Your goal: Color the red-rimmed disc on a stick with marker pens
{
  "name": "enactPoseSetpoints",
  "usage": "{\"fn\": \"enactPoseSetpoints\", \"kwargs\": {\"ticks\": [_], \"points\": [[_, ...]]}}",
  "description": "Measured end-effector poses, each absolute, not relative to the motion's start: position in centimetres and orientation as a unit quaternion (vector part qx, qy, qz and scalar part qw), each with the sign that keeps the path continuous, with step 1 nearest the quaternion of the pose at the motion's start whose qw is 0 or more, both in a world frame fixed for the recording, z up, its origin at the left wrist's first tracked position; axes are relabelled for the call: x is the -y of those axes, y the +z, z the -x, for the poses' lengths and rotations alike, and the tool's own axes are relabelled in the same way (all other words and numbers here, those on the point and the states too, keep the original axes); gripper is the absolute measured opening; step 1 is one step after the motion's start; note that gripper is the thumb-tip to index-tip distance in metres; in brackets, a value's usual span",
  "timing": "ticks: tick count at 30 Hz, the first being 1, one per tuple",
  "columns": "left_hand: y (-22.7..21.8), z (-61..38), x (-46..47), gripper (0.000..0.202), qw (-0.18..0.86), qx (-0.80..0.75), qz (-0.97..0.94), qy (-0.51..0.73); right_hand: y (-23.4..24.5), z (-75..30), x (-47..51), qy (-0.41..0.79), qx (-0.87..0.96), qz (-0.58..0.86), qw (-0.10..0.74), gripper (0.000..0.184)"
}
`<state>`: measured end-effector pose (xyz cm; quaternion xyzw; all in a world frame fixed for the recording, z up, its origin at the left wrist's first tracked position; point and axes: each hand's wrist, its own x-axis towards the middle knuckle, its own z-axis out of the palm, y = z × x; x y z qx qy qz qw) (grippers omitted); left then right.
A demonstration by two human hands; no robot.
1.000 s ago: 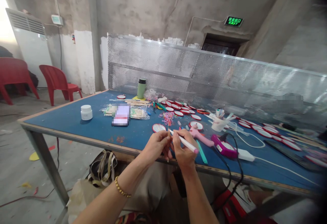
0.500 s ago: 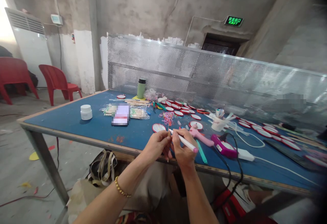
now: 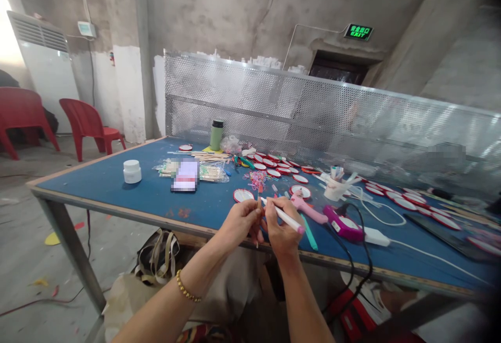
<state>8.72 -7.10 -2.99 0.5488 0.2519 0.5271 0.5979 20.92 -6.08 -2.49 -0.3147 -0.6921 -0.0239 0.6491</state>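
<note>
My left hand (image 3: 241, 222) is closed in a pinch around a thin stick (image 3: 259, 197) that looks wooden, with a reddish upper end. My fingers cover most of its length. In my right hand (image 3: 285, 231) is a white marker pen (image 3: 287, 219) with a pink back end, gripped for writing. Its point is close to the stick; I cannot tell whether they touch. Just beyond my left hand lies a white disc with a red rim (image 3: 243, 195). A pink glue gun (image 3: 310, 211) and a teal stick-like item (image 3: 310, 233) lie right of my right hand.
Several red-rimmed discs (image 3: 274, 173) are scattered across the blue table (image 3: 105, 186). Left of my hands are a phone (image 3: 185, 176), bagged wooden sticks (image 3: 214, 173) and a white jar (image 3: 132, 172). To the right stand a white cup of pens (image 3: 334, 190) and a purple device with cables (image 3: 344, 224).
The reddish end of the stick shows more plainly now, and the marker's point has shifted very slightly to the right. Both hands keep nearly the same place and grip.
</note>
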Motion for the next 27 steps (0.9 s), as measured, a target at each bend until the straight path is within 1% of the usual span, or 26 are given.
{"fn": "enactPoseSetpoints", "kwargs": {"ticks": [7,15,22,27], "points": [[-3.0,-8.7,7.0,0.038,0.603,-0.251,-0.550,0.521,-2.7,-20.9,6.2,-0.026,0.658,0.317,0.682,0.013],[-3.1,-8.7,7.0,0.039,0.600,-0.246,-0.550,0.526,-2.1,-20.7,6.3,-0.050,0.698,0.308,0.645,0.014],[-2.7,-8.4,7.7,0.037,0.606,-0.253,-0.543,0.524,-3.2,-21.1,5.8,-0.013,0.619,0.330,0.712,0.016],[-2.5,-8.3,8.3,0.039,0.594,-0.250,-0.536,0.546,-3.5,-21.1,5.5,0.035,0.583,0.352,0.732,0.020]]}}
